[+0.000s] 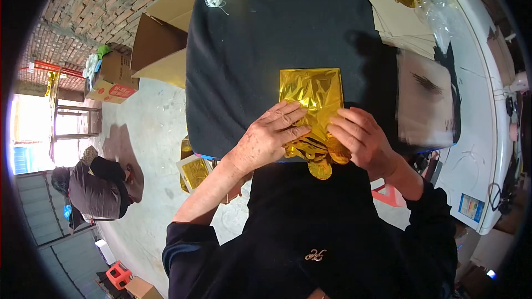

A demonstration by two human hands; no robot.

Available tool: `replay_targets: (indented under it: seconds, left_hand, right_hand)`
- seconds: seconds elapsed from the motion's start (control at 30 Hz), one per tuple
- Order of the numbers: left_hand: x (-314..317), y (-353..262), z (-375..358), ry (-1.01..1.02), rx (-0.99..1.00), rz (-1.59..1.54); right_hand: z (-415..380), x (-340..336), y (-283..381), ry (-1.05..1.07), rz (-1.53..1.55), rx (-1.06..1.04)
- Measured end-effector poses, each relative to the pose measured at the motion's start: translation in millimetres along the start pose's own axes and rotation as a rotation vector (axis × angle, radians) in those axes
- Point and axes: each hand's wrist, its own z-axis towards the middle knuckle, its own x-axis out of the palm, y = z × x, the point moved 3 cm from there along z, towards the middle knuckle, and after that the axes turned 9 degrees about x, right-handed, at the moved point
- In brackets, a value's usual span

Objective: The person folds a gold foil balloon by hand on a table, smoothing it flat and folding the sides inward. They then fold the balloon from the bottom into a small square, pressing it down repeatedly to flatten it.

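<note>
Gold foil (313,86) is lying on the cloth (288,27), its lobes (320,169) overhanging the near edge. The left hand (272,132) is resting on it, fingers open; the right hand (361,137) is touching its side, fingers bent, grip unclear. Uneven pressing could crease it.

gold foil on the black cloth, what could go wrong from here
The gold foil has a loose end hanging past the near edge of the black cloth, so it could snag on the person's black clothing and pull the flat part askew. The foil is also creased near the left hand and right hand; uneven pressing might add wrinkles.
</note>
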Motion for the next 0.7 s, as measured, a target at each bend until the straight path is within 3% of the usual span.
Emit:
replay_targets:
  seconds: [0.2, 0.4, 0.7]
  left_hand:
    - [0, 0, 1, 0.011, -0.024, -0.022]
    - [1, 4, 2, -0.02, -0.05, -0.064]
    - [3, 7, 3, -0.075, -0.07, -0.106]
  right_hand:
    - [9, 1, -10, 0.169, 0.003, 0.153]
    - [13, -1, -18, 0.21, 0.113, 0.131]
    - [8, 13, -16, 0.01, 0.137, 0.124]
